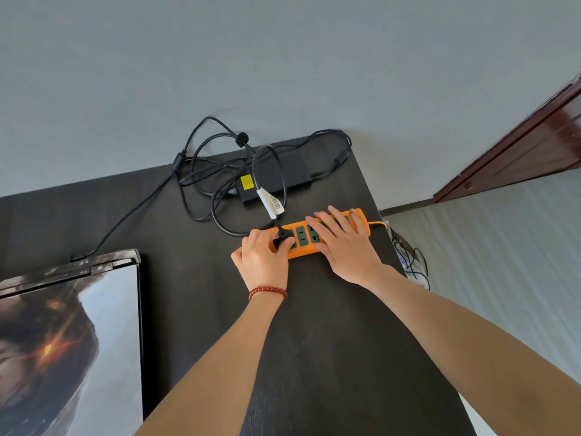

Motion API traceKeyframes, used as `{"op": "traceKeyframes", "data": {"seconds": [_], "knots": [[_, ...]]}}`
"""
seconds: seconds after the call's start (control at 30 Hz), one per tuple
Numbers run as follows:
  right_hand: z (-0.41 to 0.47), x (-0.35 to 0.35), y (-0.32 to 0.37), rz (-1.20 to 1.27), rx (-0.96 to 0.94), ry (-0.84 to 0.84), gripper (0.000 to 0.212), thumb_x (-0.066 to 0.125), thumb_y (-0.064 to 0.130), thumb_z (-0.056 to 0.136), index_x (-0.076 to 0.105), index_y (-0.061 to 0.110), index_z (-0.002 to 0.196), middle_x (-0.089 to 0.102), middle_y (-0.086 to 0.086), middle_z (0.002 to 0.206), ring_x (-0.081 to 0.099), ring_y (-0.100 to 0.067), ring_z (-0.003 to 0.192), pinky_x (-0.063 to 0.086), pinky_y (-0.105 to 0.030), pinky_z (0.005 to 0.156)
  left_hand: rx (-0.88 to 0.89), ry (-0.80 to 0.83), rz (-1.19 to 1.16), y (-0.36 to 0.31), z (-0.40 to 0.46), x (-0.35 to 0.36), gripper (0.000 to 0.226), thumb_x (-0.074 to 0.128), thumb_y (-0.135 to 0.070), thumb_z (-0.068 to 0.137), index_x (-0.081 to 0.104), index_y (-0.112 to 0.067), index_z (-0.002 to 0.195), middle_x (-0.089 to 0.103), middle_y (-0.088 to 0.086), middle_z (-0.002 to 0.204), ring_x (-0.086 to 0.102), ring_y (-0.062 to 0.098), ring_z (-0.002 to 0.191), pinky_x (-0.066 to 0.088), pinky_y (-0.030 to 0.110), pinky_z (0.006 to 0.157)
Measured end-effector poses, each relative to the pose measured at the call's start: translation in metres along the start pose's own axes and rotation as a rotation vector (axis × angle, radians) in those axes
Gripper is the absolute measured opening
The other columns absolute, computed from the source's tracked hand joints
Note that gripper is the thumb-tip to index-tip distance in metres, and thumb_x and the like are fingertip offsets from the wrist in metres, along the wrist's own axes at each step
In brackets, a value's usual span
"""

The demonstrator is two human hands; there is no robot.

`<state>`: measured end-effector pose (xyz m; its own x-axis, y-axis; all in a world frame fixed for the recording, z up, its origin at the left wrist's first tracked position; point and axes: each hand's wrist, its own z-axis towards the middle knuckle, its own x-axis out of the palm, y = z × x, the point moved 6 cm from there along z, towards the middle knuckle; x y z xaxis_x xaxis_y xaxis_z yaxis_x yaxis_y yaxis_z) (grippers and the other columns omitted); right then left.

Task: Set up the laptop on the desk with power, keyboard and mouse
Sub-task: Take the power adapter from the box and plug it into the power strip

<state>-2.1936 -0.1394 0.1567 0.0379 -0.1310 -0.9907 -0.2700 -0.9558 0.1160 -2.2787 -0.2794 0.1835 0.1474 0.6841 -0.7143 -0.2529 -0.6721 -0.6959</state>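
Both your hands are on the orange power strip [317, 239] near the right edge of the dark desk [330, 341].

Your left hand [262, 256] pinches the black plug [284, 239] at the strip's left socket; your right hand [342, 243] lies flat, fingers straight, on its right half. Just behind sits the boxy black power adapter [276, 177] among looped, glossy cables [201, 171] (one runs to the laptop [69, 341], open at the desk's left). A bead bracelet [267, 292] circles your left wrist. Bare woodgrain spreads toward you.
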Motion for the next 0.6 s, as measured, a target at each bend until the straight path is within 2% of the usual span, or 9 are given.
{"op": "traceKeyframes", "data": {"seconds": [0.1, 0.17, 0.27, 0.33, 0.4, 0.5, 0.6], "knots": [[0.002, -0.002, -0.004, -0.014, -0.013, -0.007, 0.052, 0.036, 0.037, 0.095, 0.022, 0.025, 0.144, 0.032, -0.001, 0.15, 0.018, -0.024, 0.142, 0.008, -0.05, 0.114, -0.003, 0.004, -0.008, -0.004, -0.003, 0.004, 0.018, 0.072, -0.024, 0.077, 0.064, -0.011, 0.087, 0.059, 0.003, 0.087, 0.055, 0.022, 0.084, 0.028, 0.031, 0.081], [0.002, -0.004, -0.001, -0.016, 0.01, 0.01, 0.053, 0.034, 0.038, 0.096, 0.018, 0.025, 0.145, 0.024, -0.001, 0.154, 0.011, -0.022, 0.144, 0.003, -0.048, 0.115, -0.021, 0.059, 0.004, -0.006, -0.004, 0.004, 0.021, 0.068, -0.025, 0.08, 0.062, -0.012, 0.096, 0.058, 0.003, 0.096, 0.054, 0.022, 0.094, 0.029, 0.032, 0.085], [-0.015, -0.008, 0.011, 0.076, 0.211, 0.007, 0.052, 0.03, 0.034, 0.098, 0.015, 0.021, 0.146, 0.012, -0.003, 0.157, 0.003, -0.021, 0.145, -0.001, -0.047, 0.115, 0.01, 0.213, 0.043, -0.007, -0.009, -0.007, 0.039, 0.062, -0.034, 0.082, 0.054, -0.023, 0.119, 0.054, -0.002, 0.118, 0.046, 0.019, 0.112, 0.028, 0.036, 0.097], [-0.038, -0.017, 0.03, 0.183, 0.349, -0.028, 0.048, 0.032, 0.029, 0.098, 0.023, 0.019, 0.144, 0.018, -0.005, 0.156, 0.009, -0.021, 0.144, 0.006, -0.046, 0.116, 0.048, 0.234, 0.074, 0.002, -0.02, -0.033, 0.051, 0.06, -0.035, 0.083, 0.043, -0.028, 0.13, 0.047, -0.005, 0.129, 0.041, 0.017, 0.12, 0.024, 0.038, 0.104], [-0.059, -0.02, 0.062, 0.313, 0.363, -0.012, 0.042, 0.037, 0.023, 0.097, 0.036, 0.018, 0.138, 0.035, -0.005, 0.149, 0.026, -0.019, 0.139, 0.019, -0.042, 0.115, 0.039, 0.221, 0.105, 0.022, -0.033, -0.069, 0.051, 0.057, -0.035, 0.085, 0.04, -0.028, 0.133, 0.044, -0.005, 0.134, 0.039, 0.016, 0.123, 0.021, 0.039, 0.108], [-0.083, -0.026, 0.132, 0.535, 0.249, 0.092, 0.035, 0.04, 0.018, 0.095, 0.049, 0.017, 0.13, 0.057, -0.001, 0.131, 0.05, -0.015, 0.121, 0.038, -0.031, 0.104, -0.02, 0.195, 0.137, 0.066, -0.056, -0.134, 0.043, 0.054, -0.037, 0.087, 0.047, -0.027, 0.129, 0.049, -0.004, 0.132, 0.041, 0.017, 0.123, 0.022, 0.036, 0.107], [-0.102, -0.028, 0.204, 0.64, 0.131, 0.207, 0.034, 0.038, 0.018, 0.096, 0.05, 0.017, 0.128, 0.058, 0.001, 0.128, 0.052, -0.013, 0.117, 0.04, -0.026, 0.1, -0.121, 0.163, 0.062, 0.115, -0.083, -0.195, 0.035, 0.055, -0.03, 0.088, 0.055, -0.02, 0.122, 0.055, 0.002, 0.127, 0.049, 0.021, 0.118, 0.036, 0.034, 0.102]]}}
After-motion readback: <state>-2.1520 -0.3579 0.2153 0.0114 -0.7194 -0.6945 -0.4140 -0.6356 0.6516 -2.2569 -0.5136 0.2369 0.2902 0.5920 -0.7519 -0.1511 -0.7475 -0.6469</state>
